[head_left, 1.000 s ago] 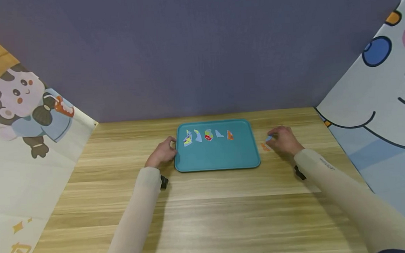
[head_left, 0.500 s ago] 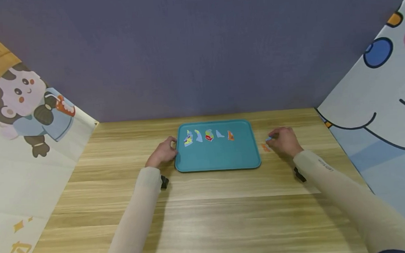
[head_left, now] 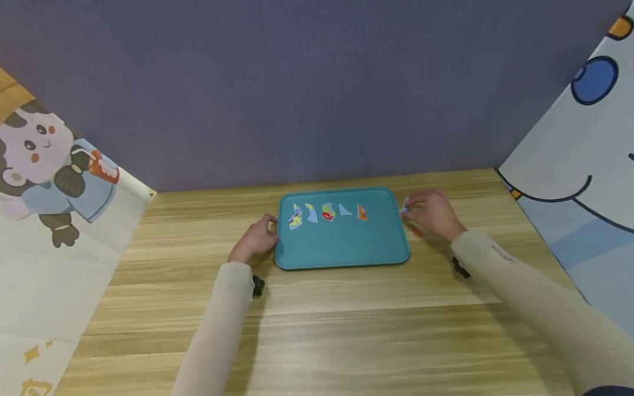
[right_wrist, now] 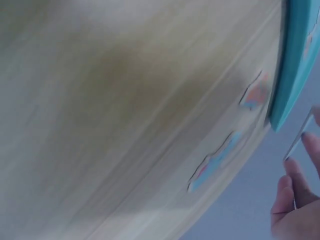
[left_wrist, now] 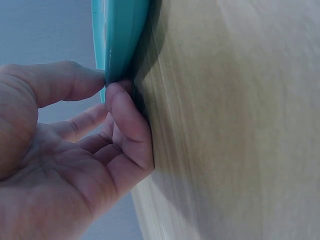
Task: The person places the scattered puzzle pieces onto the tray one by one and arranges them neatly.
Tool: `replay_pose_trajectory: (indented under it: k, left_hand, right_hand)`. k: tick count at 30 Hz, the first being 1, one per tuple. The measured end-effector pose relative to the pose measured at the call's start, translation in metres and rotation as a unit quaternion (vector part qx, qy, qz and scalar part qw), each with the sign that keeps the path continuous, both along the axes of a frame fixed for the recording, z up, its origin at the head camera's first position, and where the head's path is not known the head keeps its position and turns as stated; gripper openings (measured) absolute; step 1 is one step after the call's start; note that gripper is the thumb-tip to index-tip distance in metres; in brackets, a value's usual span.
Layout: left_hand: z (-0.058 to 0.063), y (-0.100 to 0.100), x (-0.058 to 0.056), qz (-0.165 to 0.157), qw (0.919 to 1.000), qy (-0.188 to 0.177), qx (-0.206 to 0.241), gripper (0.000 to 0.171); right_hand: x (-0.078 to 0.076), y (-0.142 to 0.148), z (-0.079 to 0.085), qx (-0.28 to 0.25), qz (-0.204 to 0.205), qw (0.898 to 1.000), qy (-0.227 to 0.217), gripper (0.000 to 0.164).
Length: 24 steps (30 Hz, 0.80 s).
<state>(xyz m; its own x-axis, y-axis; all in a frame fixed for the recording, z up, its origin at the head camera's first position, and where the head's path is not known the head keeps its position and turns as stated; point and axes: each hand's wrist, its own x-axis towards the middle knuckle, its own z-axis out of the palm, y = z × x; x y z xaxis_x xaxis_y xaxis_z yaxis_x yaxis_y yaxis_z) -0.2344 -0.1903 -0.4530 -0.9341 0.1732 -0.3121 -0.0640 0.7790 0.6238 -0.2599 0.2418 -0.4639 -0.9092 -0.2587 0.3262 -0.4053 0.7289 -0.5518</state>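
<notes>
Pinching the tray at its left rim, the left hand had its thumb against the edge and its fingers curled beneath, as I saw from the left wrist. I had the right hand beside the tray's right rim, a pale piece held between its fingertips; whether that piece touched the tray, I could not tell. On the tray, five pieces lay apart in a row along the far half, the middle one partly red. Beneath the right hand, on the bench, lay an orange piece near the tray and a bluish piece farther out. A grey wall stood behind.
</notes>
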Motion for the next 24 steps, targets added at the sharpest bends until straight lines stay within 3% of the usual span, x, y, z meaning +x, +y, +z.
replay_pose_trajectory:
  k: [15, 24]
  left_hand:
    - [-0.001, 0.002, -0.002, 0.008, 1.0000, 0.003, 0.005, 0.050]
    - [-0.001, 0.001, -0.002, 0.005, 1.0000, 0.005, 0.003, 0.049]
  right_hand:
    - [-0.018, -0.033, -0.002, 0.018, 0.061, 0.997, -0.042, 0.018]
    - [-0.028, -0.050, -0.005, 0.041, 0.060, 0.996, -0.059, 0.020]
